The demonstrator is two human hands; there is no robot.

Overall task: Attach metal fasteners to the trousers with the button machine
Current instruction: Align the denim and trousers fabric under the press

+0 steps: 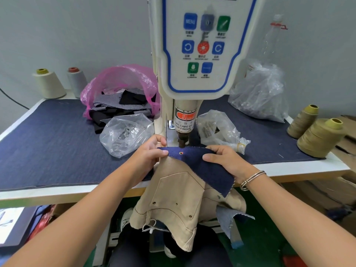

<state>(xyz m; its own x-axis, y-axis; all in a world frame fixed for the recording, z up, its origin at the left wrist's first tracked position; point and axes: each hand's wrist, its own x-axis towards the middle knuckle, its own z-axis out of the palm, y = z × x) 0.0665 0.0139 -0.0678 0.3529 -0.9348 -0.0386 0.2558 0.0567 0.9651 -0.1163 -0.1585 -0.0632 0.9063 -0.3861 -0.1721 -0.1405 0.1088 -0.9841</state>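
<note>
- The trousers [173, 191], beige with a navy fabric layer [210, 168] folded over the top, are draping off the front edge of the table [289, 168]; their upper edge is lying under the punch head [181, 140] of the button machine [198, 54], and the rest is hanging down toward the person's lap.
- A small metal fastener [180, 153] with a red light dot beside it is showing on the navy edge, just in front of the punch.
- The cloth is looking soft and limp, light but floppy, so it is likely sagging wherever it is not being held; it is best taken at the edge, on both sides of the mark, and kept taut.
- Several fasteners are already sitting in the beige pocket panel lower down.
- The left hand [152, 151] is pinching the navy edge just left of the fastener, thumb on top.
- The right hand [223, 158] is gripping the same edge to the right, thumb pressing down on the fabric, fingers curling over the fold.
- Both hands are sitting close to the punch, so the fingers are at risk.
- Clear plastic bags [127, 133] holding small metal parts are lying on either side of the machine, with thread cones [319, 137] further out.
</note>
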